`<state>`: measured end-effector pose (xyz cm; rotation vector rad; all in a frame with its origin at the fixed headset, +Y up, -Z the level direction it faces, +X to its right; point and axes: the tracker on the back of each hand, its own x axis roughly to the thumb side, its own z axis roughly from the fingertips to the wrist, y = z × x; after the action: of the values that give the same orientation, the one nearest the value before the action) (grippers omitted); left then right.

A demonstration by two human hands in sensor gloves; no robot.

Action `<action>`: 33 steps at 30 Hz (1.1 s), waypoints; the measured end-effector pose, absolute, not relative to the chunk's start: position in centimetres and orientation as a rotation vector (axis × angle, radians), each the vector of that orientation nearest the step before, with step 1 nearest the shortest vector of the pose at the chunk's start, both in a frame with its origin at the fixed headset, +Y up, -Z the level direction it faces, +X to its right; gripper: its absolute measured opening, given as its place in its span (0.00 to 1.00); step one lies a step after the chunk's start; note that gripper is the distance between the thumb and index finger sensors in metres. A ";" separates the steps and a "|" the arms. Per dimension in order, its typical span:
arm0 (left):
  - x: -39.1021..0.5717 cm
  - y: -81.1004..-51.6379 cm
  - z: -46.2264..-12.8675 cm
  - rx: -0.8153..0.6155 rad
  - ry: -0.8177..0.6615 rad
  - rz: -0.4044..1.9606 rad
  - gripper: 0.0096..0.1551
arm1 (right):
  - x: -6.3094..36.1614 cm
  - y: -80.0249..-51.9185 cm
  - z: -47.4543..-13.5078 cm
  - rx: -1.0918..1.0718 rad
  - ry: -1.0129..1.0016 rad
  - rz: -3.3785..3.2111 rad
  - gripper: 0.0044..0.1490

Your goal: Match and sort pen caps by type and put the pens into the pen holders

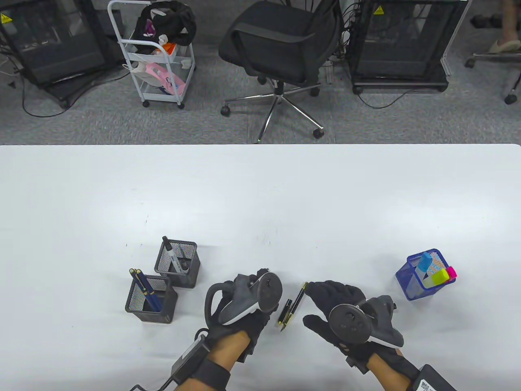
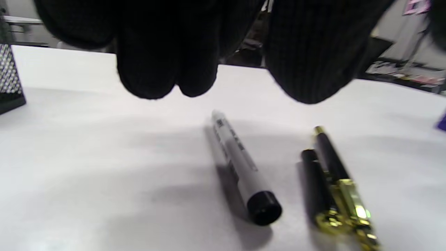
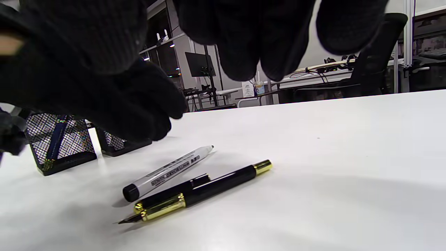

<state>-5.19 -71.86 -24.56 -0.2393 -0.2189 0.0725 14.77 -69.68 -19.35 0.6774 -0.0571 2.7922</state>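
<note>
An uncapped black and gold fountain pen (image 1: 294, 304) lies on the white table (image 1: 260, 195) between my hands, nib toward the near edge. Its black cap (image 1: 285, 311) lies alongside, on its left. A white marker (image 2: 237, 160) with a black cap lies left of them under my left hand and is hidden in the table view. My left hand (image 1: 260, 277) hovers over the marker with its fingers (image 2: 146, 69) hanging and holding nothing. Over the pen's right side my right hand (image 1: 316, 303) is spread, also holding nothing. The right wrist view shows the marker (image 3: 170, 170), pen (image 3: 212, 188) and cap (image 3: 174, 191).
Two black mesh holders stand at the left: the near one (image 1: 151, 299) holds blue pens, the far one (image 1: 178, 264) a marker. A blue mesh holder (image 1: 423, 276) with highlighters stands at the right. Beyond the table's far edge are an office chair (image 1: 281, 45) and a cart (image 1: 156, 53).
</note>
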 end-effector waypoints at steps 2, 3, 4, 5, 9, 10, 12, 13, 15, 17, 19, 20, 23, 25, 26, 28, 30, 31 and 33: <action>-4.3 -72.7 -25.2 -0.256 -0.171 0.031 0.45 | 15.1 -69.6 -19.5 0.663 -0.059 2.802 0.48; -3.8 -73.1 -25.5 -0.264 -0.147 0.000 0.45 | 15.3 -69.6 -19.5 0.656 -0.057 2.808 0.48; -3.5 -73.4 -25.7 -0.269 -0.134 -0.020 0.44 | 15.3 -69.6 -19.6 0.654 -0.056 2.812 0.48; -3.1 -73.7 -25.8 -0.273 -0.109 -0.055 0.44 | 15.4 -69.6 -19.6 0.651 -0.056 2.818 0.48; -2.6 -74.6 -26.3 -0.304 -0.053 -0.137 0.42 | 15.5 -69.5 -19.6 0.648 -0.062 2.828 0.47; -2.7 -74.7 -26.3 -0.296 -0.041 -0.150 0.41 | 15.5 -69.5 -19.6 0.649 -0.064 2.829 0.47; -2.8 -74.9 -26.3 -0.281 -0.041 -0.169 0.39 | 15.5 -69.5 -19.6 0.650 -0.066 2.832 0.47; -2.8 -75.0 -26.2 -0.282 -0.051 -0.170 0.39 | 15.5 -69.5 -19.6 0.650 -0.065 2.834 0.47; -2.9 -74.8 -26.1 -0.278 -0.056 -0.166 0.37 | 15.4 -69.6 -19.6 0.651 -0.061 2.836 0.47; -3.2 -74.3 -25.9 -0.276 -0.089 -0.136 0.38 | 15.4 -69.5 -19.6 0.650 -0.061 2.838 0.47; -3.6 -73.4 -25.5 -0.265 -0.101 -0.087 0.39 | 15.4 -69.5 -19.6 0.649 -0.063 2.838 0.47; -3.8 -72.7 -25.3 -0.247 -0.138 -0.052 0.39 | 15.4 -69.5 -19.6 0.649 -0.067 2.837 0.47; -4.6 -70.7 -24.3 -0.190 -0.211 0.045 0.37 | 15.5 -69.4 -19.6 0.649 -0.075 2.837 0.46; -5.4 -69.3 -23.3 -0.151 -0.291 0.135 0.36 | 15.5 -69.4 -19.6 0.649 -0.079 2.839 0.46; -5.8 -68.8 -22.9 -0.138 -0.337 0.172 0.36 | 15.5 -69.4 -19.6 0.649 -0.081 2.840 0.46; -6.6 -67.8 -21.8 -0.091 -0.404 0.250 0.35 | 15.5 -69.3 -19.5 0.657 -0.093 2.833 0.46; -7.4 -67.2 -20.8 -0.045 -0.465 0.319 0.35 | 15.5 -69.2 -19.5 0.657 -0.096 2.831 0.46; -7.9 -67.0 -20.1 -0.018 -0.482 0.355 0.35 | 15.6 -69.0 -19.4 0.658 -0.102 2.832 0.46; -8.7 -67.0 -19.1 0.035 -0.506 0.411 0.34 | 15.7 -68.8 -19.4 0.654 -0.116 2.828 0.45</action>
<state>-8.67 -67.04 -19.11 0.0348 -0.5060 0.4114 15.68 -68.79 -19.38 0.6542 -0.1160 2.8276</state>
